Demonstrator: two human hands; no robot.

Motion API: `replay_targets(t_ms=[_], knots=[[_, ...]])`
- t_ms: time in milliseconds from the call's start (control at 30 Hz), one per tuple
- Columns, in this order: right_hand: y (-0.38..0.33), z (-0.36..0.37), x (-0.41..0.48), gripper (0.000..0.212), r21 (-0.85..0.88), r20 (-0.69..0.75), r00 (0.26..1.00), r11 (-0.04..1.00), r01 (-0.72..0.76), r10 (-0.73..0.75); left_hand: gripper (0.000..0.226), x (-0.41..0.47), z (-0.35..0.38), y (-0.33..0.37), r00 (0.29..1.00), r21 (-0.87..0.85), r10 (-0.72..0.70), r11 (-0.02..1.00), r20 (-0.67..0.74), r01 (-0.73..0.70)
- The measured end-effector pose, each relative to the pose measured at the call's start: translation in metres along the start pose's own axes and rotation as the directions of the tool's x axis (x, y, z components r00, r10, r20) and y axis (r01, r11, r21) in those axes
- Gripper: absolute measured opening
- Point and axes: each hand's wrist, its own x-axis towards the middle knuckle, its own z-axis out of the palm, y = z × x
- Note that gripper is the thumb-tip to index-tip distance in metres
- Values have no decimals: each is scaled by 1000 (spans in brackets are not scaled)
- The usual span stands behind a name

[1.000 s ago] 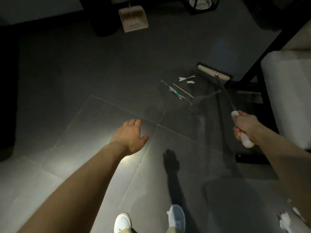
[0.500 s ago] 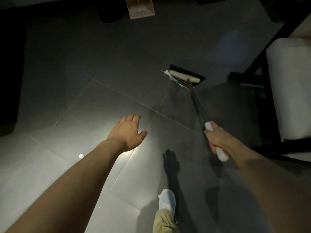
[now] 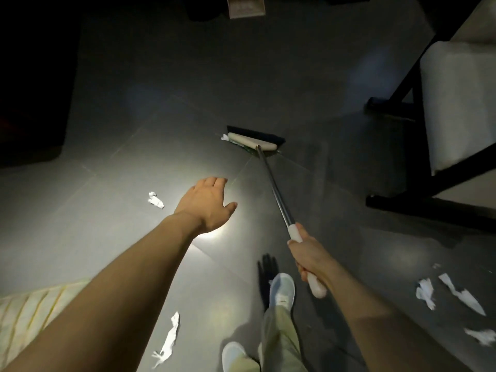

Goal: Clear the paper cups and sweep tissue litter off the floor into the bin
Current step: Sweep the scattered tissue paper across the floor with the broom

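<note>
My right hand (image 3: pixel 311 260) grips the white handle of a broom whose metal pole runs up to the broom head (image 3: pixel 253 140) on the dark floor. A bit of white tissue and green litter (image 3: pixel 225 137) lies against the head's left end. My left hand (image 3: pixel 208 202) hovers open over the floor, holding nothing. A crumpled tissue (image 3: pixel 155 200) lies left of it. A long tissue strip (image 3: pixel 168 339) lies near my feet. More tissue scraps (image 3: pixel 425 292) lie at the lower right. The beige dustpan (image 3: pixel 245 6) stands at the top edge.
A black-framed chair with a white cushion (image 3: pixel 456 103) stands at the right, its legs on the floor near the broom. A striped mat (image 3: pixel 29 312) lies at the lower left. Dark furniture fills the left edge. My two shoes are at the bottom centre.
The broom head has swept left across the floor, gathering the litter that lay loose before it. My view has dropped and shifted, bringing tissue scraps at left, bottom and right into sight.
</note>
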Motion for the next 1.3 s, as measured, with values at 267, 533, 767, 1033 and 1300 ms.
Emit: replay_targets(t_ms=[267, 533, 767, 1033, 1300], knots=[[50, 3, -50, 49, 48, -31, 996, 995, 84, -83, 63, -66, 27, 9, 998, -68, -61, 996, -18, 59], [30, -58, -33, 50, -74, -50, 972, 972, 224, -228, 62, -120, 64, 21, 971, -160, -238, 960, -37, 229], [15, -99, -15, 50, -153, 28, 966, 954, 258, -256, 61, -152, 95, 38, 924, -235, -378, 905, -59, 355], [-9, -84, 15, 45, -203, 51, 970, 948, 245, -239, 62, -172, 124, 27, 882, -246, -470, 859, -27, 450], [-26, -61, 38, 42, -206, 99, 976, 955, 212, -196, 63, -196, 139, 10, 834, -243, -552, 806, 24, 540]])
